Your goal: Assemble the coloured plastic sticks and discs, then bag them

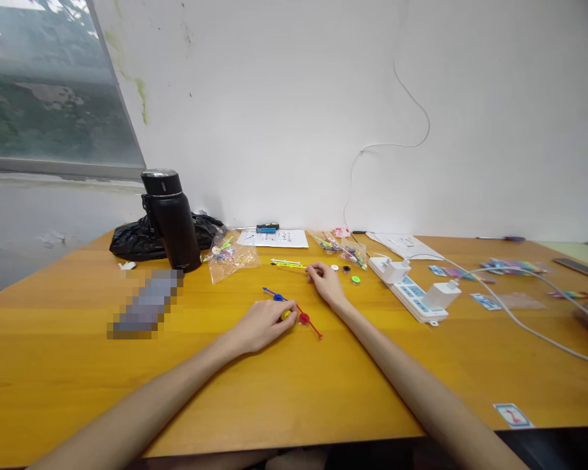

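My left hand (pixel 264 324) is closed, fingertips and thumb pinched on a small yellow round piece (pixel 285 314) just above the table. Close beside it lie a blue arrow with a round hub (pixel 277 297) and a red arrow with a round hub (pixel 304 318), partly behind my fingers. My right hand (pixel 326 283) is further forward, its thumb and fingertips pinched at the right end of a thin yellow arrow (pixel 290 265). A white arrow (pixel 285 261) lies alongside that one. To the right of this hand are a white disc (pixel 335 268), a black disc (pixel 346 269) and a green disc (pixel 355 280).
Clear bags of small parts (pixel 232 260) lie at the back, near paper sheets (pixel 279 239) and a screwdriver (pixel 267 228). A black flask (pixel 174 225) and a pixelated flat object (pixel 147 305) stand left. At right sits a power strip (pixel 411 297) with trailing cables.
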`<move>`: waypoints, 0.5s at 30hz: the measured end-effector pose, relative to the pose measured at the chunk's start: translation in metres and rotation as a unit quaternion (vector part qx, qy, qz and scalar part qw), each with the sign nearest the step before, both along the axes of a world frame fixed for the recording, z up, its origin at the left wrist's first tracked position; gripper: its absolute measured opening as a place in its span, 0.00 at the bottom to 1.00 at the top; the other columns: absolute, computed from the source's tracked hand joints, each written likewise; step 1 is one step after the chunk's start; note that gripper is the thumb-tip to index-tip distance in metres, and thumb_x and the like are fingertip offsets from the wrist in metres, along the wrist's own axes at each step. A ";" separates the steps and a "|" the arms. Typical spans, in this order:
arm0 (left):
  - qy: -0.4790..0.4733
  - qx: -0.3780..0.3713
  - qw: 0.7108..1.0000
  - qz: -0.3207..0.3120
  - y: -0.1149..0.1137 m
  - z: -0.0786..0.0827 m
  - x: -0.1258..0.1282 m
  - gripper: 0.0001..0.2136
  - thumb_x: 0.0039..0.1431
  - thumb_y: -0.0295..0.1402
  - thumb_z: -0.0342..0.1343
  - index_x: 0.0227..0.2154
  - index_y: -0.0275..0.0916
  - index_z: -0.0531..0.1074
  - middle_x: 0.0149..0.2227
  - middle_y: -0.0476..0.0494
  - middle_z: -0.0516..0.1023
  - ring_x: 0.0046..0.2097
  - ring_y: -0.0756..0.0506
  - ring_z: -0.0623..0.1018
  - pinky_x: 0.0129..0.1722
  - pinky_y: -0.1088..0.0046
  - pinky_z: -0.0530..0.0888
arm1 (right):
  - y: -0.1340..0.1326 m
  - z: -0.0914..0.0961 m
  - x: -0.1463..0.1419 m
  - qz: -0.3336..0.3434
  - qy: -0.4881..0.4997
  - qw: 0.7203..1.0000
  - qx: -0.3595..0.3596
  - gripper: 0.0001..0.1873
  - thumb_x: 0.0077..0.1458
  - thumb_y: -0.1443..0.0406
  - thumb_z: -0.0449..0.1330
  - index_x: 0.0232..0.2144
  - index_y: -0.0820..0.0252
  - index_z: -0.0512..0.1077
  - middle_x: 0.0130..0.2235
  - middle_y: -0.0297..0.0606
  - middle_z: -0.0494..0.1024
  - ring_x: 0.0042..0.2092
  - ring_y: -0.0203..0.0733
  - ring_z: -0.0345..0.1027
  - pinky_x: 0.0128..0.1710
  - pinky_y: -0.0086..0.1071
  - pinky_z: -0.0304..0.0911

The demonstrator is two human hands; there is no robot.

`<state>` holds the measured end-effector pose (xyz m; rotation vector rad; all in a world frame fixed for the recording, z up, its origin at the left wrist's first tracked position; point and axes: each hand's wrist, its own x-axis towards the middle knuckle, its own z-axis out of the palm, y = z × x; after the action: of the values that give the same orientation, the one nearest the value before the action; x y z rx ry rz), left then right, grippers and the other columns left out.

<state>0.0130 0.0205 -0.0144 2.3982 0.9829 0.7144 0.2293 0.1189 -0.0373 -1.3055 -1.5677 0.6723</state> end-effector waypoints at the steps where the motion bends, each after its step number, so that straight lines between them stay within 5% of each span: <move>1: -0.002 0.001 1.000 0.000 0.000 -0.001 0.000 0.14 0.69 0.40 0.43 0.35 0.43 0.72 0.32 0.46 0.78 0.33 0.44 0.75 0.33 0.73 0.61 | 0.005 -0.001 -0.002 -0.002 -0.008 1.000 -0.002 0.16 0.56 0.53 0.56 0.31 0.60 0.73 0.25 0.37 0.76 0.31 0.43 0.71 0.37 0.34 0.63; 7: -0.003 -0.010 1.000 0.000 0.001 -0.001 0.000 0.15 0.69 0.41 0.43 0.36 0.43 0.72 0.30 0.47 0.77 0.30 0.45 0.73 0.31 0.73 0.59 | 0.024 -0.003 -0.011 -0.027 -0.046 0.999 -0.011 0.14 0.54 0.55 0.58 0.28 0.60 0.74 0.25 0.37 0.77 0.30 0.42 0.69 0.33 0.31 0.59; 15: -0.073 -0.094 0.993 -0.006 -0.001 0.008 -0.003 0.14 0.67 0.44 0.46 0.36 0.42 0.71 0.33 0.46 0.76 0.34 0.45 0.71 0.35 0.71 0.64 | 0.015 0.006 -0.013 -0.040 -0.030 0.999 -0.015 0.20 0.56 0.53 0.55 0.18 0.58 0.64 0.20 0.33 0.67 0.25 0.39 0.60 0.27 0.31 0.51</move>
<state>0.0097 0.0198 -0.0062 2.1557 0.9307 0.7459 0.2166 0.1340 -0.0313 -1.4150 -1.5494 0.6144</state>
